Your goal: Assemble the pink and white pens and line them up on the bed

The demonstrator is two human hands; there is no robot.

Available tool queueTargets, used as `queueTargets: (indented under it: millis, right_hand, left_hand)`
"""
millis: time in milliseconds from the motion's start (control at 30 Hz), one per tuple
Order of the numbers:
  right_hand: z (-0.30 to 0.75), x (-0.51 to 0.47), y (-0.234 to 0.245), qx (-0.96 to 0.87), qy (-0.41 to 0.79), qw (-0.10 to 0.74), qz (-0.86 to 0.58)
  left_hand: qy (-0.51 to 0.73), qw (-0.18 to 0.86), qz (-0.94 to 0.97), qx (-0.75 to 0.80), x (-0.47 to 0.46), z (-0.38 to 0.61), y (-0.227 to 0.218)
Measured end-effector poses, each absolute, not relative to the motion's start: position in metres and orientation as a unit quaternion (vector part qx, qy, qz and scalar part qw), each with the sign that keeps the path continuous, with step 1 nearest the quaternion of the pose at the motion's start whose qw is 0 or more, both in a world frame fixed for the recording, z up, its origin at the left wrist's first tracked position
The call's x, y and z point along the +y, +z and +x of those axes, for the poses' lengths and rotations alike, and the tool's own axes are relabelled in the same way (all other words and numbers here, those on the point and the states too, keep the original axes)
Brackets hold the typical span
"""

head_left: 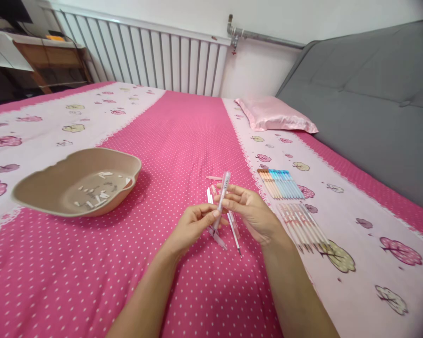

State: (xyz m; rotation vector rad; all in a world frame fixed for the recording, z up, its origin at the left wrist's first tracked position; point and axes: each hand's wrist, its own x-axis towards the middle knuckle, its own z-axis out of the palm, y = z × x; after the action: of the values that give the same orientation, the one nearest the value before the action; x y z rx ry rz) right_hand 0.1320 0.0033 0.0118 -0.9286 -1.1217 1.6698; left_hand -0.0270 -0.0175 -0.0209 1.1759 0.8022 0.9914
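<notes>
Over the middle of the bed I hold a translucent pink pen [223, 190] upright and slightly tilted. My left hand [197, 224] pinches its lower part between thumb and fingers. My right hand [250, 209] is closed on the pen higher up, thumb against the barrel. Below my hands lie loose pen parts: a white pen refill [234, 231] with a dark tip, pink translucent pieces [219, 240] and a thin pink piece [214, 178]. My fingers partly cover this group.
To the left stands a beige basin [136, 164] with small white pieces inside. On the right lie a row of orange and blue pens [281, 184] and a row of whitish pens [303, 227]. A pink pillow [275, 114] rests against the grey headboard [366, 89]. Behind is a white radiator [144, 49].
</notes>
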Motion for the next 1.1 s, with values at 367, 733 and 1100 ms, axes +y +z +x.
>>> queueTargets:
  millis: [367, 733, 1100]
  right_hand:
    - [0.1308, 0.0015, 0.0148, -0.461, 0.662, 0.442, -0.392]
    - [0.1264, 0.0005, 0.0149, -0.446, 0.674, 0.437, -0.394]
    - [0.1247, 0.0005, 0.0142, -0.464, 0.657, 0.451, -0.386]
  left_hand:
    - [0.452, 0.633, 0.491, 0.392, -0.0165, -0.0266, -0.0222]
    - [0.478, 0.616, 0.468, 0.415, -0.0169, -0.0253, -0.0215]
    - [0.519, 0.603, 0.428, 0.429, -0.0137, -0.0251, -0.023]
